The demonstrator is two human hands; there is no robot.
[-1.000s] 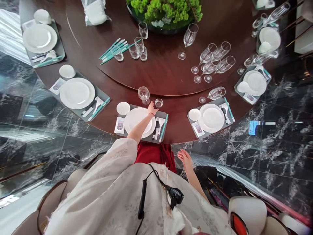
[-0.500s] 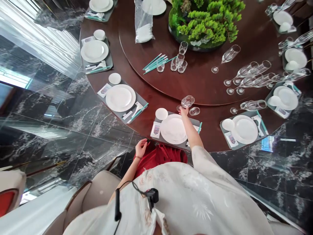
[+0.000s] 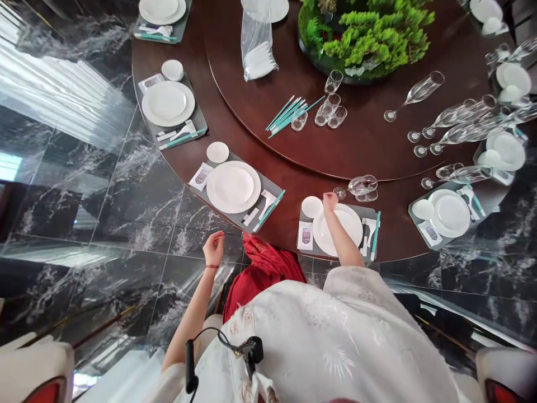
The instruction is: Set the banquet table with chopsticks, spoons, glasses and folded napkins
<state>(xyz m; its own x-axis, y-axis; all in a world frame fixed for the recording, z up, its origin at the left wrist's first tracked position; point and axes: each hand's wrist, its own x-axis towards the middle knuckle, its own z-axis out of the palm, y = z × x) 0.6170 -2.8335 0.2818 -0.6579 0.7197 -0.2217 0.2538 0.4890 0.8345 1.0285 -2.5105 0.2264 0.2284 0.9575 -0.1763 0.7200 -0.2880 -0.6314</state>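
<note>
My right hand (image 3: 330, 201) is over the far edge of a stacked white plate setting (image 3: 342, 232), between a small white bowl (image 3: 312, 207) and a stemmed glass (image 3: 356, 185). Its fingers are curled in, and I see nothing in them. The glass stands on the table, its foot just right of my fingertips. A short clear tumbler (image 3: 369, 196) is partly hidden behind the glass's bowl. My left hand (image 3: 214, 248) hangs off the table edge above the floor, fingers loosely curled with nothing visible in them.
More place settings (image 3: 232, 187) with bowls, plates and teal chopstick sleeves ring the round table. On the turntable (image 3: 293, 151) are teal sleeves (image 3: 287, 116), tumblers (image 3: 329, 112), a plastic bag (image 3: 258, 50), champagne flutes (image 3: 457, 120) and a green plant (image 3: 373, 39). Pale chairs (image 3: 36, 361) stand behind me.
My right hand has let go of the stemmed glass and drawn back leftward from it. My left hand has swung left, away from my skirt. The view has shifted left.
</note>
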